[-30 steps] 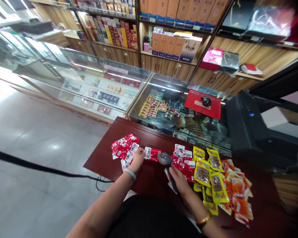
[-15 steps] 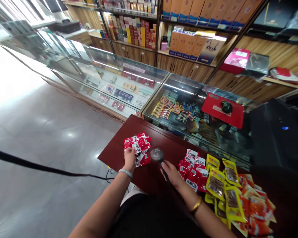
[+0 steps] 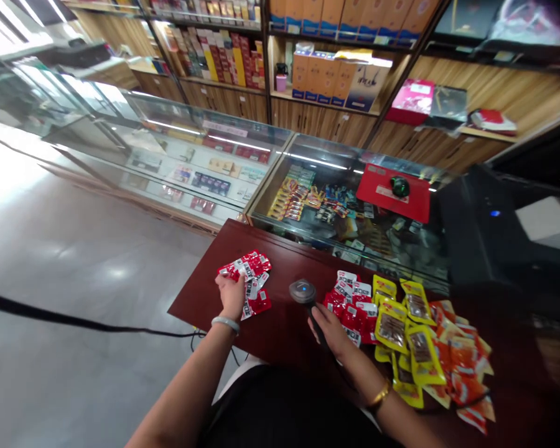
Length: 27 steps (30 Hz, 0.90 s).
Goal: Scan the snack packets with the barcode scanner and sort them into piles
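My left hand rests on the left pile of red snack packets on the dark red table; its fingers lie over the pile, and I cannot tell whether they grip a packet. My right hand is closed round the handle of a black barcode scanner, whose head points up and away between the two piles. To the right of the scanner lies a second group of red packets, then yellow packets and orange packets.
A glass display counter with goods inside runs behind the table. On it sit a red mat with a black mouse. A black machine stands at the right. Shelves of boxes line the back wall. A black cable crosses the floor.
My left hand carried a red packet from in front of the scanner to the left pile and now rests there. The scanner stayed in my right hand. The camera swung.
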{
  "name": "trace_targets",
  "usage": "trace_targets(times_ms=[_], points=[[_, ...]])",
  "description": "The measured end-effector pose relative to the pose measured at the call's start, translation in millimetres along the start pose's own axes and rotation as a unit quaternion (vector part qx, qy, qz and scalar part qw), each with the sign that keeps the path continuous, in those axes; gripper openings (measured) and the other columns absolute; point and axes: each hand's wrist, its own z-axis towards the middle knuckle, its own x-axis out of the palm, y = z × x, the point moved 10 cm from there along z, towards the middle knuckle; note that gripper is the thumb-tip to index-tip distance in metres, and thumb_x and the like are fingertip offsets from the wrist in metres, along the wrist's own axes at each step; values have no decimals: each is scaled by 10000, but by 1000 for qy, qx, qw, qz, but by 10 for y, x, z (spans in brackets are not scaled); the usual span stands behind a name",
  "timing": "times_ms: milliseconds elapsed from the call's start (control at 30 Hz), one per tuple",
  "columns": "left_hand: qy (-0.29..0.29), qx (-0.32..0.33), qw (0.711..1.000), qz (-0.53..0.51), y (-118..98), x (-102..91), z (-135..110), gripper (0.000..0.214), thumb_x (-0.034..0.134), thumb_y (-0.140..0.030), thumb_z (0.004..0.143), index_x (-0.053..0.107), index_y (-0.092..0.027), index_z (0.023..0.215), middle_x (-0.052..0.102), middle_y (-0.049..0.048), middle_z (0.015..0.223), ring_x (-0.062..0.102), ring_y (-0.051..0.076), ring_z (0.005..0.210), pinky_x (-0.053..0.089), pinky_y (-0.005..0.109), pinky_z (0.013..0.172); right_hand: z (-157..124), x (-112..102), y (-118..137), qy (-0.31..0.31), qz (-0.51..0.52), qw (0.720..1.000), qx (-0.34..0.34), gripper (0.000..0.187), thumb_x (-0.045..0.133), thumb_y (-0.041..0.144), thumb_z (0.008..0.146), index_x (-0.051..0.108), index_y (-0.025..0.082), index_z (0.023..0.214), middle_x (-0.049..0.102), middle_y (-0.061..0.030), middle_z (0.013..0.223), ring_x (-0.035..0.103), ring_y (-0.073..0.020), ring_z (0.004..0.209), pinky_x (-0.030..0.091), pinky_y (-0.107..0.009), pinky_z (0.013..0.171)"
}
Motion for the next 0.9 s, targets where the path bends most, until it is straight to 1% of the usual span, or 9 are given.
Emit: trace_targets(times_ms=[67,100,167,300,433,567,700,800,900], points=[[-5,60,998,23,-168,78,-143,497,662,-396,796,419,-168,1165,598,99,1006,623,249,934,482,388,828,-92,-146,12,-18,10,1000,-8,510,643,698,732,560,218,884,495,78,527,392,-74,380,276,-182,354],[13,94,995,18,-262,204,-252,454,653,-382,801,443,-172,1145,598,85,988,619,240,923,478,380,840,-143,-235,9,-33,17,999,-11,507,645,703,728,554,219,851,501,73,532,399,-77,385,280,-186,359],[107,170,980,0,-476,639,-569,331,635,-349,807,506,-184,1064,600,60,936,610,213,869,477,354,832,-255,-433,-10,-67,27,997,-19,504,652,705,723,551,218,809,517,62,549,416,-82,402,291,-194,375],[332,295,896,21,-825,1609,-1525,168,645,-297,786,620,-193,916,627,58,901,595,188,833,466,317,818,-501,-867,-113,-134,45,989,-30,501,679,695,711,564,211,767,553,36,576,445,-99,438,329,-221,415],[422,344,826,147,-943,2136,-2287,207,691,-379,761,667,-191,844,643,90,916,608,213,839,456,314,776,-743,-1289,-307,-195,98,976,-12,477,689,670,728,543,218,775,558,37,563,437,-106,432,317,-223,415],[432,332,799,253,-899,2343,-2616,348,763,-488,676,663,-181,806,656,130,915,635,253,845,452,325,741,-940,-1616,-387,-247,148,957,-17,481,701,660,721,505,222,751,558,45,561,418,-96,414,294,-215,409],[430,351,791,260,-887,2431,-2750,261,800,-366,650,643,-179,742,662,132,912,634,259,873,435,319,754,-1026,-1777,-389,-268,168,948,-33,490,699,669,715,497,223,735,542,52,547,406,-91,400,299,-217,401],[438,357,792,230,-871,2439,-2736,189,746,-304,709,599,-188,680,642,77,805,605,215,781,407,298,700,-1021,-1775,-396,-261,176,949,-35,488,702,661,718,476,228,719,535,55,541,389,-86,390,285,-214,392],[453,306,823,155,-806,2376,-2556,131,672,-266,765,579,-199,701,584,6,674,537,155,655,374,265,641,-989,-1698,-396,-252,168,953,-22,481,706,657,714,480,234,730,560,46,560,420,-98,405,291,-217,399]])
